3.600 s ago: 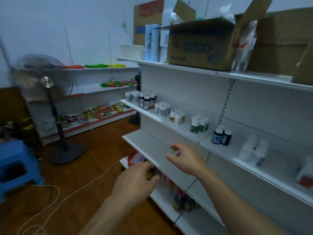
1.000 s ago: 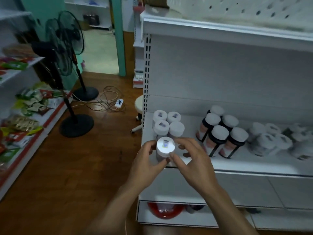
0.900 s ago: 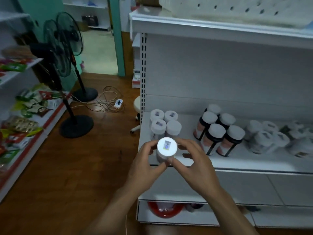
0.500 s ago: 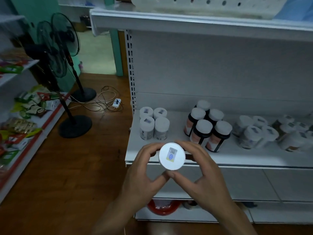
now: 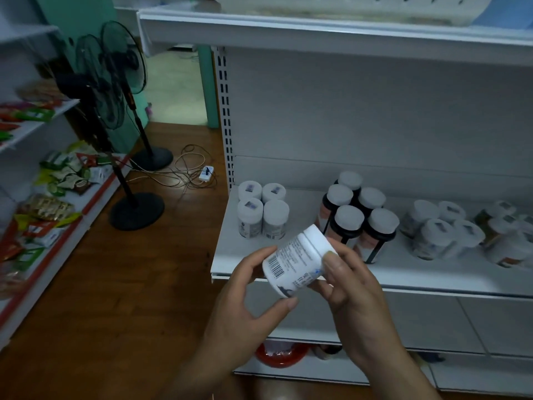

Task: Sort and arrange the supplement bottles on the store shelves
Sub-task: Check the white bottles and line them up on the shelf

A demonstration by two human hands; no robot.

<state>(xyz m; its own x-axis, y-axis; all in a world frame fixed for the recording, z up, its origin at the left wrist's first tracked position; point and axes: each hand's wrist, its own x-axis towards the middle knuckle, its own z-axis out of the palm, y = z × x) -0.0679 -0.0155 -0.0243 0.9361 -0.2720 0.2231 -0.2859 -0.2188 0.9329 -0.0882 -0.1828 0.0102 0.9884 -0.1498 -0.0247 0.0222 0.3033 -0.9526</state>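
White bottle (image 5: 294, 262) tilts between left hand (image 5: 248, 304) and right hand (image 5: 353, 295), both gripping it.

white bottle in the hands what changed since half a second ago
The white bottle has been tipped: its cap faced the camera, now it points up and right toward the shelf, and the label with its barcode shows. The left hand and right hand both still hold it. The four white bottles and the dark bottles on the shelf have not moved.
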